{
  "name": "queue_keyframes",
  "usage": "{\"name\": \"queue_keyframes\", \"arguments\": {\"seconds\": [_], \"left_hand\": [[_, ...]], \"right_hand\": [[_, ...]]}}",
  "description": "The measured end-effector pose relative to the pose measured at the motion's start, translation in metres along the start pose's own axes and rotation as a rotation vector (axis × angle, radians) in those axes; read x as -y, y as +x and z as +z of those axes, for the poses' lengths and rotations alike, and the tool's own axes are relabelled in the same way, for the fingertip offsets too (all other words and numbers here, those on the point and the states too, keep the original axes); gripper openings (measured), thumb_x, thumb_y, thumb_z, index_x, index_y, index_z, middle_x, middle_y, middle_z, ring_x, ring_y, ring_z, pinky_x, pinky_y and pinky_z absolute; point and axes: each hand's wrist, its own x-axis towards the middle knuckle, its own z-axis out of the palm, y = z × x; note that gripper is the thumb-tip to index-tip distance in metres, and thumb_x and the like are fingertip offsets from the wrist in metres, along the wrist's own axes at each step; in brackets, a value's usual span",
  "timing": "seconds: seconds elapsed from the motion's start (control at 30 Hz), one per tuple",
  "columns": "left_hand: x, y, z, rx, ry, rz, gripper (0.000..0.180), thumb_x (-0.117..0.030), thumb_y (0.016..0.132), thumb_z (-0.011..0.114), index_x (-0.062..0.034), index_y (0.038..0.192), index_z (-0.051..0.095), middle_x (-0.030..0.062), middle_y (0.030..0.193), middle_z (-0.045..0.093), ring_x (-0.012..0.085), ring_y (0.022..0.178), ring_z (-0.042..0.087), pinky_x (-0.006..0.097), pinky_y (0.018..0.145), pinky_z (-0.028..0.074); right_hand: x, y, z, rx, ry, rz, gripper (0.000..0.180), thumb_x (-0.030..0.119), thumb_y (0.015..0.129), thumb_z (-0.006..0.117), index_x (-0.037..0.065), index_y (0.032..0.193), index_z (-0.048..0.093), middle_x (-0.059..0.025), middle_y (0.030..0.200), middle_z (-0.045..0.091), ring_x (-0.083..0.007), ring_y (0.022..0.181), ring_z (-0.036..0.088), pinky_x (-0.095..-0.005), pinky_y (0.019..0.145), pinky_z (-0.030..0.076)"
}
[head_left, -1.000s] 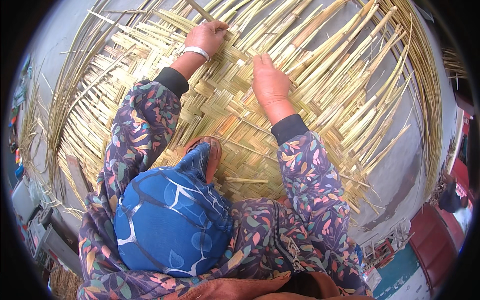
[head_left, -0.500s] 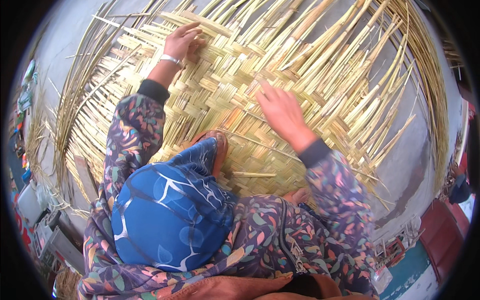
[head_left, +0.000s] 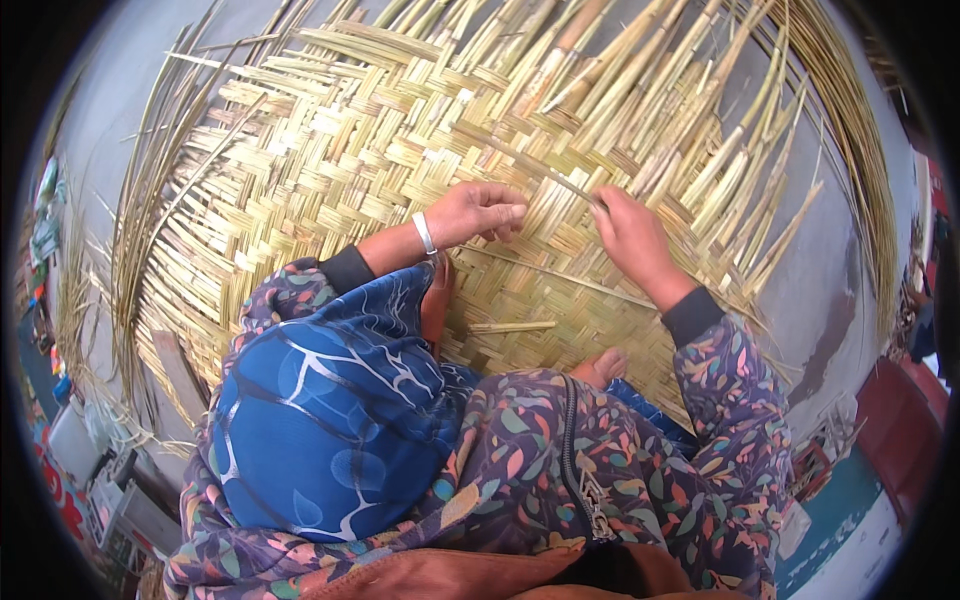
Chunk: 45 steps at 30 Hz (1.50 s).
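Observation:
Across the woven mat [head_left: 330,170] of pale split reeds, my right hand [head_left: 635,240] pinches the near end of a narrow reed strip [head_left: 520,158]. The strip slants up to the left, over the weave. My left hand [head_left: 478,213], with a white band on its wrist, hovers over the middle of the mat, left of the right hand. Its fingers are curled in and nothing shows sticking out of them, though their undersides are hidden. Loose reed ends [head_left: 690,90] fan out from the mat's far and right edges.
My knee in blue patterned cloth [head_left: 320,430] and my feet, one [head_left: 600,368] at the right, rest on the mat's near side. A short loose piece of reed [head_left: 512,327] lies between them. Long reeds [head_left: 860,150] curve along the far right; a wooden piece [head_left: 178,365] lies left.
My left hand has come from the mat's far left back to its middle. The right hand has shifted right and nearer, and now grips a reed strip.

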Motion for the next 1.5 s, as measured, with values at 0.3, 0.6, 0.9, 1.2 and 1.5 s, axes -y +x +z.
{"name": "queue_keyframes", "arguments": {"seconds": [0.3,0.6,0.9,1.2,1.5], "left_hand": [[-0.03,0.024,-0.019,-0.313,-0.454,0.184,0.023,-0.019,0.094,0.053,-0.0043,0.111,0.057,0.0094,0.102,0.066,0.0172,0.093,0.064,0.028,0.078,0.051],[-0.033,0.024,-0.02,-0.272,-0.538,0.207,0.016,-0.017,0.09,0.06,-0.0053,0.101,0.058,0.0089,0.101,0.067,0.0157,0.089,0.065,0.025,0.074,0.053],[-0.038,0.024,-0.03,-0.468,-0.466,0.251,0.02,-0.021,0.087,0.066,-0.0037,0.095,0.06,0.0075,0.089,0.067,0.0139,0.079,0.067,0.02,0.066,0.053],[-0.02,0.024,0.006,-0.367,-0.33,0.097,0.031,-0.022,0.087,0.066,-0.0037,0.11,0.057,0.0067,0.1,0.065,0.0178,0.093,0.064,0.03,0.08,0.047],[-0.008,0.027,0.008,-0.429,-0.363,0.041,0.024,-0.026,0.085,0.069,-0.0067,0.095,0.059,0.0049,0.096,0.065,0.0155,0.083,0.063,0.026,0.074,0.047]], "right_hand": [[0.005,0.028,0.002,0.116,0.531,0.227,0.027,0.027,0.091,0.054,0.007,0.108,0.06,-0.0081,0.073,0.063,-0.0161,0.062,0.061,-0.031,0.063,0.049],[0.011,0.037,0.011,0.198,0.739,0.378,0.025,0.025,0.091,0.057,0.005,0.105,0.062,-0.0029,0.076,0.061,-0.0094,0.062,0.058,-0.0261,0.06,0.05],[0.0,0.035,0.019,0.104,0.714,0.313,0.025,0.023,0.092,0.057,0.003,0.106,0.061,-0.0024,0.084,0.062,-0.0075,0.066,0.058,-0.0231,0.063,0.05],[0.022,0.039,0.028,0.064,0.616,0.288,0.018,0.019,0.09,0.058,0.005,0.101,0.062,-0.005,0.078,0.064,-0.0117,0.066,0.064,-0.0256,0.063,0.051],[0.018,0.039,0.054,-0.067,0.622,0.293,0.012,0.018,0.086,0.061,0.007,0.089,0.061,-0.0058,0.072,0.065,-0.0179,0.067,0.064,-0.0329,0.063,0.05]]}}
